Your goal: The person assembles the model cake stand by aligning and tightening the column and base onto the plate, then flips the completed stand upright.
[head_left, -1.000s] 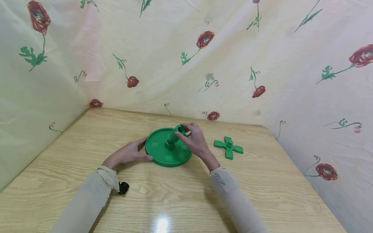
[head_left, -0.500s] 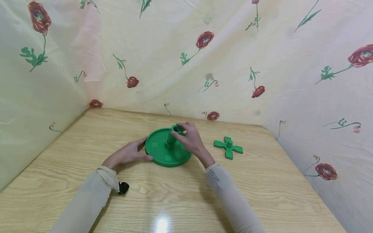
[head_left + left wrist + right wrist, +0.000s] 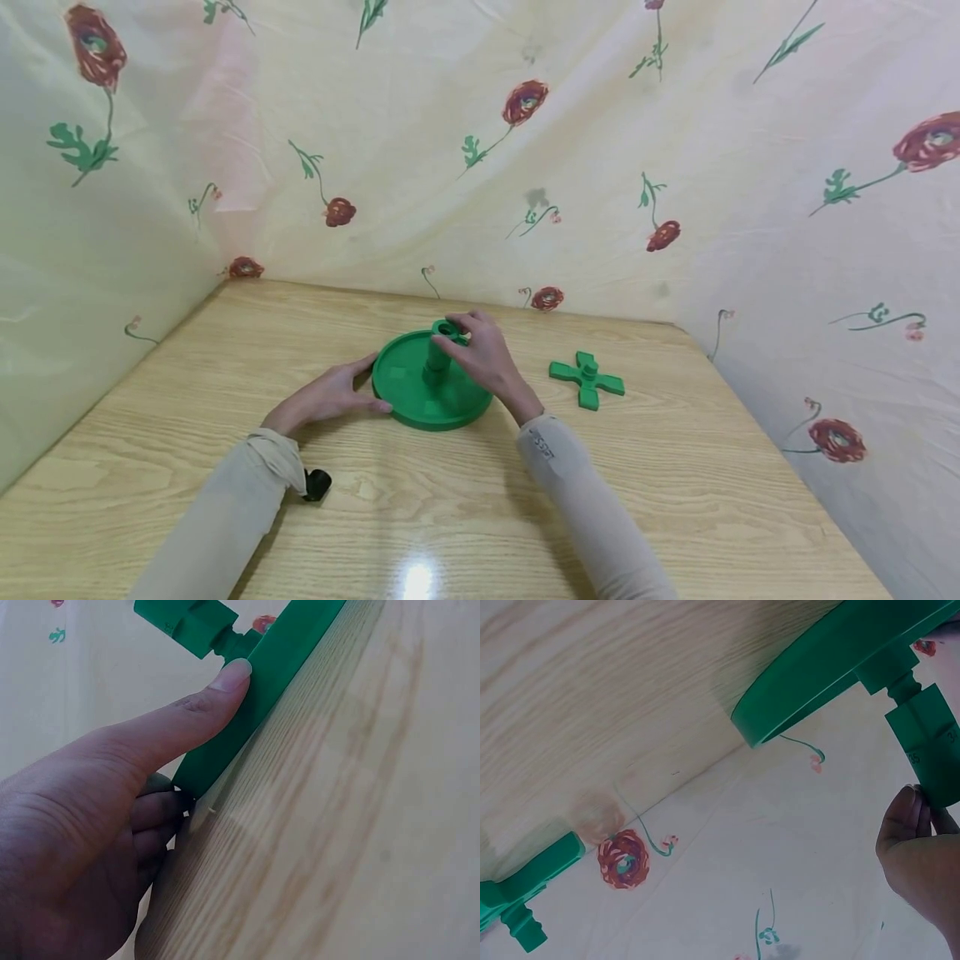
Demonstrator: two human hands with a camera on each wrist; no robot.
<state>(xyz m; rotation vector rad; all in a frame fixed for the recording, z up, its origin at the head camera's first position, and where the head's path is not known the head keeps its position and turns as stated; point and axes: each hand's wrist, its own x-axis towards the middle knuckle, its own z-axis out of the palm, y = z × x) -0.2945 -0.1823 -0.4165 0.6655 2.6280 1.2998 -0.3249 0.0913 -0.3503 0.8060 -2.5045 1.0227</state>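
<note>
A round green plate [image 3: 399, 390] with a raised rim lies on the table. My left hand [image 3: 330, 397] holds its left edge, the thumb [image 3: 217, 690] against the rim and the fingers partly hidden behind it. Over the plate's central peg [image 3: 904, 688] stands a green hollow tube [image 3: 926, 742], nearly upright. My right hand [image 3: 483, 354] pinches this tube near its upper end between thumb and fingers. A grooved stretch of the peg shows between the tube and the plate's base in both wrist views.
To the right of the plate lies a green cross-shaped piece [image 3: 587, 380] with a short peg pointing up. A small black object [image 3: 318, 485] is beside the left sleeve. Flowered cloth [image 3: 450, 167] hangs behind the wooden table [image 3: 465, 517] and along its sides.
The tube, leaning to the right before, has come to stand nearly upright over the peg. My right hand has moved left with it. The left hand and plate have kept their place.
</note>
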